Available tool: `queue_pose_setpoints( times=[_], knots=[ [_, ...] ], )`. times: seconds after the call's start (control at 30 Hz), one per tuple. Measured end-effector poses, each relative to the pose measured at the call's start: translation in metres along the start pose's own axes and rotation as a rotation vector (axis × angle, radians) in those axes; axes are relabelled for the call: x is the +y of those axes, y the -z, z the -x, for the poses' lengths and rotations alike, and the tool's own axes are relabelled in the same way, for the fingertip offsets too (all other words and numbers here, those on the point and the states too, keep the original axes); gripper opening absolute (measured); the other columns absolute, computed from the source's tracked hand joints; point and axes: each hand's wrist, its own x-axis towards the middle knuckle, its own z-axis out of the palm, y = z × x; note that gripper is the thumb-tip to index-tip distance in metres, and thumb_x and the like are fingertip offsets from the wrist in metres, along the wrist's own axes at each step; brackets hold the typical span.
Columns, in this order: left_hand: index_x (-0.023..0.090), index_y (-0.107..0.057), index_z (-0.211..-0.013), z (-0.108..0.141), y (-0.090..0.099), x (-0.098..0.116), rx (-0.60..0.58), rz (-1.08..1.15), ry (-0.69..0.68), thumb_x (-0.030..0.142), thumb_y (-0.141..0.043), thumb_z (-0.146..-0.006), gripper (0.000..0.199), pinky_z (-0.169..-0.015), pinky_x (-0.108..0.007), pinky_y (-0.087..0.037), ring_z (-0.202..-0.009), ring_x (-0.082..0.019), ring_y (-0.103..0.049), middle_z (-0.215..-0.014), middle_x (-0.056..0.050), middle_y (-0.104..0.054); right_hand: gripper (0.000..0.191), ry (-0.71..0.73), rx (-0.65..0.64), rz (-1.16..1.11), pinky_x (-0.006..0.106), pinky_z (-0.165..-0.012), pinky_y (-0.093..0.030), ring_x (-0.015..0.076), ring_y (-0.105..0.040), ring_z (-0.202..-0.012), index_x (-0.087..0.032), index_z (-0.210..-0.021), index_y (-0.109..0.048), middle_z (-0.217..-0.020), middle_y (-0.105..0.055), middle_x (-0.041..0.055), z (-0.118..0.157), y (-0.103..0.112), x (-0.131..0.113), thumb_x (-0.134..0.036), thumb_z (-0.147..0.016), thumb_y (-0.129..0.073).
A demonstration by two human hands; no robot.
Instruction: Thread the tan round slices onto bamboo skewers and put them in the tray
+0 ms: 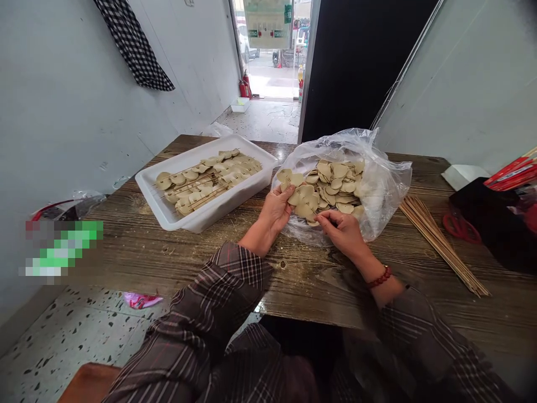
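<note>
My left hand [277, 211] is closed on several flat beige slices [302, 197] at the near left edge of an open clear plastic bag [384, 193]. More round slices [338, 182] lie heaped in that bag. Just to the right, my right hand [340, 226] pinches something thin, seemingly a skewer, at the lower edge of the held slices. Left of the bag, a white tray [218, 207] holds rows of slices threaded on thin sticks.
Loose wooden skewers [442, 243] lie on the wooden table [188, 257] at the right. Beyond them are red-handled scissors [461, 228], a black holder [489, 218] and red-wrapped packets [514, 173]. A doorway stands behind the table.
</note>
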Motion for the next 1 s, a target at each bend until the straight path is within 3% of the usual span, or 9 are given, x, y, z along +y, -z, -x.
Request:
queue_pose_setpoints(
  times=[0.23,0.43,0.67,0.8,1.0],
  knots=[
    [0.012,-0.069,-0.091,0.004,-0.004,-0.002,-0.008,-0.046,0.018,0.012,-0.068,-0.08,0.011,-0.084,-0.028,-0.057,-0.088,-0.017,-0.072,-0.086,-0.007,-0.076,0.028,-0.011,-0.006,-0.012,0.026,-0.055,-0.038,0.0152,-0.055,-0.058,-0.018,-0.075,-0.07,-0.058,-0.062,0.0011,-0.001,0.001,-0.001,-0.04,-0.087,-0.057],
    [0.013,-0.068,-0.094,-0.002,0.002,0.01,-0.012,-0.033,0.036,0.022,-0.066,-0.085,0.013,-0.071,-0.023,-0.058,-0.079,-0.015,-0.071,-0.086,-0.007,-0.075,0.03,-0.069,0.002,-0.063,0.025,-0.053,-0.035,0.0126,-0.05,-0.054,-0.015,-0.078,-0.071,-0.057,-0.059,-0.0003,-0.001,0.007,0.0,-0.041,-0.086,-0.058],
    [0.015,-0.069,-0.096,-0.009,0.007,0.024,0.084,-0.075,-0.019,0.025,-0.063,-0.089,0.014,-0.073,-0.024,-0.058,-0.092,-0.017,-0.07,-0.095,-0.008,-0.075,0.026,-0.034,-0.063,-0.053,0.025,-0.056,-0.037,0.0133,-0.054,-0.059,-0.017,-0.078,-0.071,-0.06,-0.062,0.0005,-0.001,0.011,-0.001,-0.038,-0.086,-0.058],
    [0.015,-0.069,-0.09,-0.012,0.01,0.022,0.08,-0.115,-0.035,0.02,-0.065,-0.086,0.007,-0.073,-0.024,-0.058,-0.091,-0.016,-0.07,-0.092,-0.007,-0.075,0.027,-0.017,-0.065,-0.047,0.026,-0.057,-0.039,0.0142,-0.055,-0.06,-0.017,-0.077,-0.071,-0.06,-0.063,0.001,-0.001,0.011,-0.002,-0.038,-0.086,-0.057],
    [0.015,-0.069,-0.099,-0.013,0.012,0.02,0.132,-0.108,-0.047,0.018,-0.07,-0.08,0.02,-0.077,-0.027,-0.059,-0.084,-0.016,-0.071,-0.086,-0.005,-0.074,0.029,-0.007,-0.082,-0.018,0.026,-0.056,-0.039,0.0155,-0.057,-0.062,-0.017,-0.079,-0.073,-0.059,-0.063,0.0013,-0.001,0.013,0.001,-0.04,-0.087,-0.057]
  ],
)
